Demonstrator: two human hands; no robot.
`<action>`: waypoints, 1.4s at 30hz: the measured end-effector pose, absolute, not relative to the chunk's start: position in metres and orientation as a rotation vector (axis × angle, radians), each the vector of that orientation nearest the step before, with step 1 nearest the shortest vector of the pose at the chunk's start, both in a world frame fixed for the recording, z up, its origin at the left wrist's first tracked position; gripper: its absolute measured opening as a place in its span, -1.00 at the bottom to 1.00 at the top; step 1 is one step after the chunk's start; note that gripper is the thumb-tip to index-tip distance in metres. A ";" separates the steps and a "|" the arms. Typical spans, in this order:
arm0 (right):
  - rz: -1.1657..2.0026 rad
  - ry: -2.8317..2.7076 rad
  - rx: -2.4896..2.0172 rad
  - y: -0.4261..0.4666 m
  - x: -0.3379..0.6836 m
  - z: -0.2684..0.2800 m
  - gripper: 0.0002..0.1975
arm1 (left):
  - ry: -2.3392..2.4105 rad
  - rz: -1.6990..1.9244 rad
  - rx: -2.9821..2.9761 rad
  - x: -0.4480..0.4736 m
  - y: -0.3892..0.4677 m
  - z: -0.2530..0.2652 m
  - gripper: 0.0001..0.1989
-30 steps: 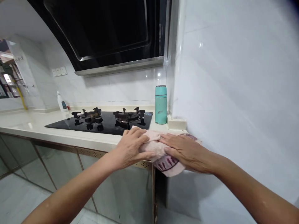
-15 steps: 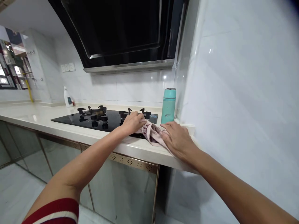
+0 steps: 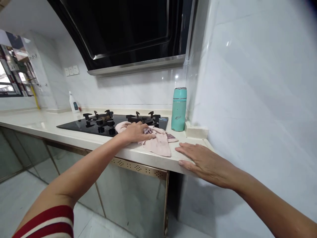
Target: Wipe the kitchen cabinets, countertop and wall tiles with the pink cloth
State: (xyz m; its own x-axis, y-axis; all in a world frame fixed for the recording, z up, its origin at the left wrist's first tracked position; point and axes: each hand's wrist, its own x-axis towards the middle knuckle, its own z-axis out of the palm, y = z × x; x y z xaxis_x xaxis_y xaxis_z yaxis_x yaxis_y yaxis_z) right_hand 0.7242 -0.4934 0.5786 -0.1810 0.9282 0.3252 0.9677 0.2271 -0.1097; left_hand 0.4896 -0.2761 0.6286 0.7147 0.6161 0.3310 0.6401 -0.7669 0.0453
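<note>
A pale pink cloth (image 3: 158,142) with a purple pattern lies spread over the front right of the black gas stove (image 3: 76,126) and onto the white counter. My left hand (image 3: 135,132) presses down on its left part, fingers curved over the fabric and thumb stretched out to the right. What the fingertips grip underneath is hidden. Over by the counter's right end, my right hand (image 3: 201,160) is open and apart from the cloth, its fingers stretched out along the counter top. A turquoise bottle (image 3: 178,110) stands upright beyond the cloth, near the wall.
Above the stove hangs a black range hood (image 3: 123,29). A white spray-type bottle (image 3: 73,103) stands at the back left. Pan supports (image 3: 146,119) rise from the hob. A tiled wall (image 3: 260,82) bounds the right side, and cabinets (image 3: 131,195) lie below.
My left hand has slid left and nearer, and the cloth is now more spread out. My right hand has let go of the cloth and moved right and down, toward the counter's end.
</note>
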 end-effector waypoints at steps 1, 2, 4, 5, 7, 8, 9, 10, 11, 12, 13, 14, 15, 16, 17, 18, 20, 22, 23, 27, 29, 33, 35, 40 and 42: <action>-0.193 -2.173 -1.775 -0.493 0.723 0.579 -0.34 | -1.033 -0.490 -2.825 0.497 -0.283 0.627 -0.22; -0.199 -2.164 -1.780 -0.493 0.722 0.580 -0.34 | -1.004 -0.493 -2.818 0.504 -0.289 0.625 -0.22; -0.169 -2.152 -1.772 -0.494 0.720 0.584 -0.36 | -0.889 -0.531 -2.843 0.520 -0.304 0.622 -0.27; -0.139 -2.142 -1.763 -0.494 0.720 0.585 -0.39 | -0.813 -0.561 -2.858 0.528 -0.311 0.620 -0.30; -0.089 -2.089 -1.765 -0.495 0.719 0.588 -0.43 | -0.675 -0.601 -2.892 0.544 -0.325 0.616 -0.34; -0.079 -2.051 -1.785 -0.495 0.719 0.589 -0.44 | -0.626 -0.606 -2.908 0.550 -0.331 0.614 -0.37; -0.081 -2.016 -1.815 -0.496 0.720 0.589 -0.44 | -0.598 -0.604 -2.920 0.555 -0.335 0.612 -0.39; -0.098 -1.986 -1.848 -0.497 0.720 0.589 -0.45 | -0.590 -0.598 -2.928 0.557 -0.337 0.611 -0.43; -0.125 -1.966 -1.876 -0.497 0.720 0.589 -0.46 | -0.598 -0.604 -2.930 0.557 -0.337 0.610 -0.47; -0.154 -1.956 -1.895 -0.497 0.721 0.588 -0.46 | -0.614 -0.622 -2.928 0.554 -0.335 0.609 -0.51; -0.179 -1.951 -1.903 -0.498 0.722 0.587 -0.45 | -0.633 -0.650 -2.928 0.548 -0.332 0.609 -0.54; -0.200 -1.948 -1.901 -0.498 0.722 0.585 -0.43 | -0.662 -0.684 -2.930 0.540 -0.326 0.609 -0.55; -0.214 -1.949 -1.896 -0.498 0.723 0.584 -0.41 | -0.702 -0.718 -2.931 0.529 -0.319 0.609 -0.55; -0.222 -1.956 -1.890 -0.498 0.724 0.583 -0.38 | -0.756 -0.745 -2.926 0.516 -0.310 0.608 -0.55; -0.227 -1.970 -1.884 -0.497 0.724 0.582 -0.37 | -0.831 -0.764 -2.907 0.500 -0.301 0.608 -0.55; -0.231 -1.985 -1.877 -0.497 0.725 0.581 -0.36 | -0.924 -0.772 -2.867 0.482 -0.290 0.607 -0.55; -0.241 -2.009 -1.868 -0.496 0.726 0.580 -0.35 | -1.174 -0.781 -2.708 0.441 -0.270 0.605 -0.58; -0.253 -2.022 -1.863 -0.496 0.726 0.580 -0.36 | -1.393 -0.758 -2.529 0.396 -0.253 0.601 -0.54; -0.257 -2.023 -1.860 -0.495 0.726 0.580 -0.38 | -1.508 -0.755 -2.428 0.375 -0.247 0.599 -0.51; -0.209 -1.997 -1.818 -0.497 0.724 0.581 -0.41 | -1.707 -0.789 -2.249 0.325 -0.246 0.591 -0.48; -0.142 -1.942 -1.782 -0.498 0.722 0.583 -0.41 | -1.652 -0.864 -2.211 0.325 -0.256 0.585 -0.54; -0.049 -1.805 -1.698 -0.498 0.721 0.585 -0.37 | -1.309 -1.068 -2.311 0.361 -0.292 0.574 -0.67; -0.034 -1.768 -1.643 -0.497 0.722 0.586 -0.35 | -1.085 -1.145 -2.422 0.387 -0.317 0.571 -0.69; -0.049 -1.667 -1.568 -0.495 0.727 0.590 -0.30 | -0.463 -1.326 -2.477 0.470 -0.384 0.554 -0.57; -0.057 -1.638 -1.568 -0.496 0.728 0.591 -0.27 | -0.232 -1.426 -2.368 0.504 -0.407 0.538 -0.58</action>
State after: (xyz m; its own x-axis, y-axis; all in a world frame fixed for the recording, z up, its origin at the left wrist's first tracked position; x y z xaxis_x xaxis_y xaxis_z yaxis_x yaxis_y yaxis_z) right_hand 0.7284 -0.4957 0.5906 0.1424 0.8006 0.5820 0.8389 0.2144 -0.5002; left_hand 0.5043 -0.4069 0.5384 0.4756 -0.0472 0.8784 0.3228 -0.9195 -0.2243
